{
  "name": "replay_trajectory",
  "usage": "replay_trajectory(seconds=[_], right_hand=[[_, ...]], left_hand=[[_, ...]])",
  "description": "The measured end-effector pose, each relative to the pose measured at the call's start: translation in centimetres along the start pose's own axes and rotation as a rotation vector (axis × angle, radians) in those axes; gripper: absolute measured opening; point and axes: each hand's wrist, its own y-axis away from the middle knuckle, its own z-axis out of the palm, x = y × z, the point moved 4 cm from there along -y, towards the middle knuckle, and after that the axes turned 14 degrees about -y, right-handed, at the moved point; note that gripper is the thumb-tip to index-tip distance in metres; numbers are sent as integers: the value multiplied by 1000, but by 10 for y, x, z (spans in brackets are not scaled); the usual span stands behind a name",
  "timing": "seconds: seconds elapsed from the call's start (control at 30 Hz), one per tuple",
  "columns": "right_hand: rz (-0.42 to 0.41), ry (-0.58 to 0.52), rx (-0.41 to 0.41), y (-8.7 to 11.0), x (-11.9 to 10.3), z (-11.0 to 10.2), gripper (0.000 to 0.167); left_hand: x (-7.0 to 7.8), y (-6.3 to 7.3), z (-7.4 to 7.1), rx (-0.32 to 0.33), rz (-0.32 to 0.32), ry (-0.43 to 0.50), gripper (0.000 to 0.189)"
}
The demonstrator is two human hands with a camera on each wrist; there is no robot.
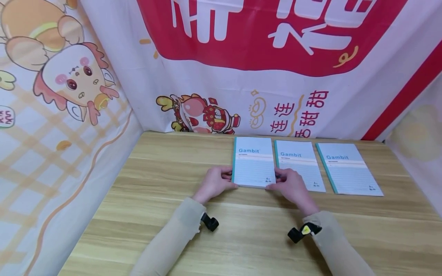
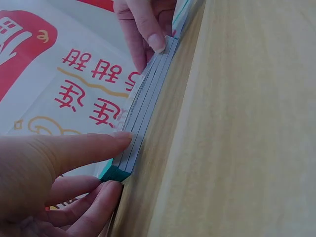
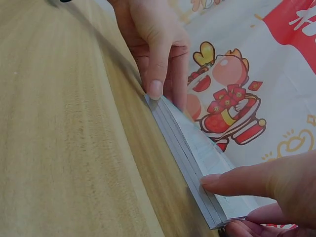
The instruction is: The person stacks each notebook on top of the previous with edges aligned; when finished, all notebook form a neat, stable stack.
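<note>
Ok | wd tbl (image 1: 252,234) | prtd drape (image 1: 214,80) bhd | L+R fingers (image 2: 98,149) grip notebk stk (image 1: 254,166)

The person wears long, plain beige sleeves, the left sleeve (image 1: 169,235) and the right sleeve (image 1: 340,245) alike, the cloth softly creased. Each ends in a slightly bunched cuff at the wrist, leaving the left hand (image 1: 215,183) and right hand (image 1: 291,186) bare. A small black left wrist camera (image 1: 212,224) has a rounded head; the black right wrist camera (image 1: 294,235) carries a yellow-and-white marking (image 1: 306,230).
</note>
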Motion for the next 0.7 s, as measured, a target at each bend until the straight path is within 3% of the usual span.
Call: replay_trajectory(seconds=[0.7], right_hand=[[-20,-18,17,1,4,1,77]], left_hand=[[-3,-1,1,35,-11,-22,61]])
